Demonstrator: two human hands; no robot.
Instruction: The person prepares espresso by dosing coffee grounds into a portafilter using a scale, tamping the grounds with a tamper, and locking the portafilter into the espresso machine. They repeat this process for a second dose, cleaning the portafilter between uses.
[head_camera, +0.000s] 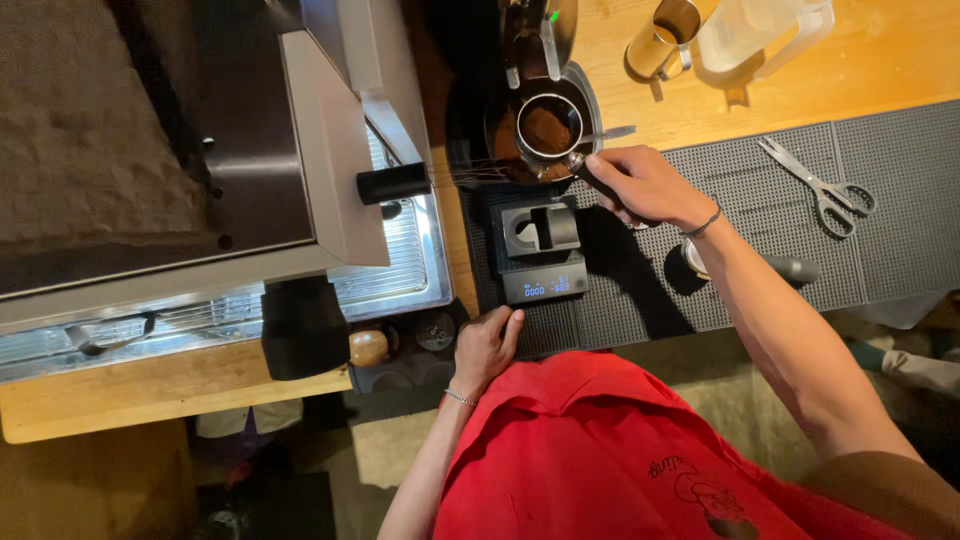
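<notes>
Portafilter (548, 127) up at the counter's far edge, basket heaped with brown coffee grounds, sitting over a dark round tray (500, 135) dusted with more grounds. Black handle clenched in the right hand (640, 185), just right of the basket. Directly below, a black scale (541, 262) with lit display, carrying a small black holder. Left hand (486, 345) resting loosely, fingers curled, holding nothing, on the mat's (760, 215) near edge beside the scale. Scissors (820, 185) well off right; steel pitcher (665, 38) and clear jug (760, 30) beyond. Espresso machine (250, 150) crowding the left.
</notes>
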